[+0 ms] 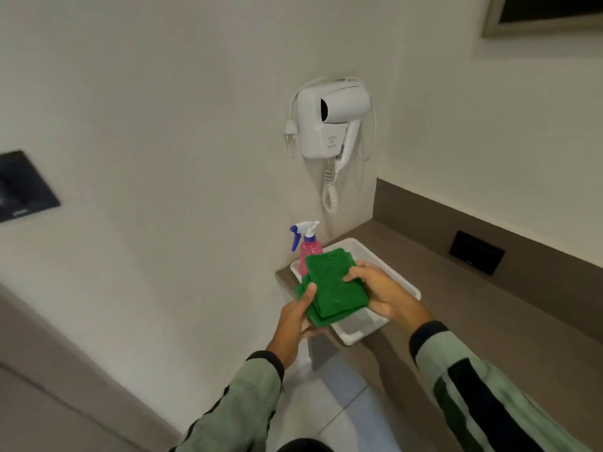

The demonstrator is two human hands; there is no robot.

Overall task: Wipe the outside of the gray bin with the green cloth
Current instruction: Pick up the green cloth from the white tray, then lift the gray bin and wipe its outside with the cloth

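Overhead, small printed marks sat on the base of the white wall-mounted hair dryer (329, 125), too small to be read; no other writing could be made out.

Both hands held the green cloth (329, 283) above the near end of a white tray (388, 265). The left hand (293, 324) gripped the cloth's lower left edge, thumb pressed on top and fingers (311, 331) curled beneath it. The right hand (381, 293) closed on the right edge, fingers (354, 272) bent over the top surface. The cloth was folded into several layers, roughly rectangular, with a nubby, towel-like texture.

The tray was shallow, rectangular and smooth, likely plastic, with rounded corners; it rested on a brown matte tabletop (473, 308) that met the pale wall at a corner. A pink spray bottle (308, 246) with a white head and blue trigger stood upright at the tray's far left corner, partly behind the cloth. A coiled white cord (330, 190) hung from the dryer, and a plug dangled at its left side. A dark rectangular plate (477, 252) was set into the brown upstand behind the tabletop. Sleeves were pale green with dark stripes and cuffs. The gray bin was not in view.
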